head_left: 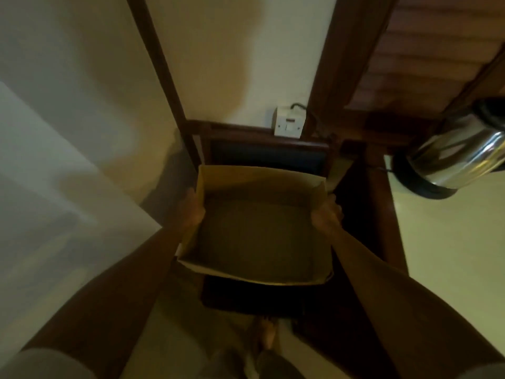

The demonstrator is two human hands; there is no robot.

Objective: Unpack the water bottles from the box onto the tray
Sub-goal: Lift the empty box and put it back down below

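A pale wall [82, 77] fills the left and far side of the view, crossed by a dark wooden frame [161, 67]. Below it, an open cardboard box [257, 236], its brown floor bare, is held over a dark chair seat [262, 157]. The left hand [192, 209] grips the box's left wall, the right hand [326, 214] its right wall. A shiny steel kettle [459, 157] stands on the counter at right. A white wall switch [288, 121] sits behind the chair.
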